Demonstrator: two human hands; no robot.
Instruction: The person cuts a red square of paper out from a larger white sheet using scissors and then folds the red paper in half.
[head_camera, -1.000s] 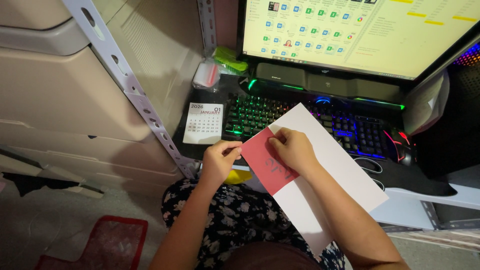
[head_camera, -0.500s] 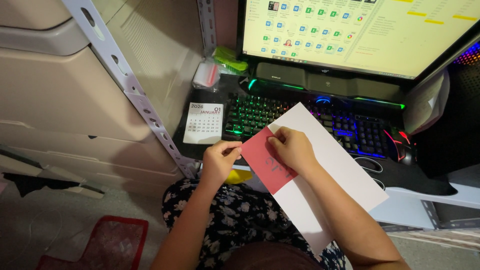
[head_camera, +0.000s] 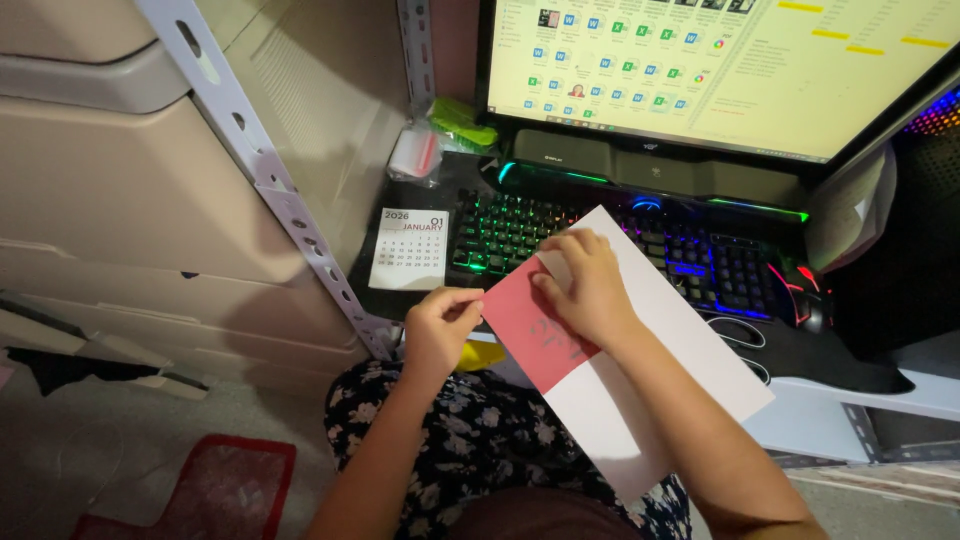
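Holding a white sheet with a red piece of paper laid over its near-left part, you have both over your lap at the near edge of the worktop. Your left hand is closed on the left corner of the red paper, thumb and fingers pinching it. Your right hand lies flat on top, its fingertips pressing where the red paper's far edge meets the white sheet; it grips nothing that you can see.

The sheet's far corner overlaps the backlit keyboard, which glows green on its left and blue on its right. A small desk calendar card lies just left of the keyboard. Beyond the keyboard stands a lit monitor with a dark bar speaker beneath it. A mouse with red lights sits to the right of the keyboard. On the floor to the near left lies a red mesh bag.
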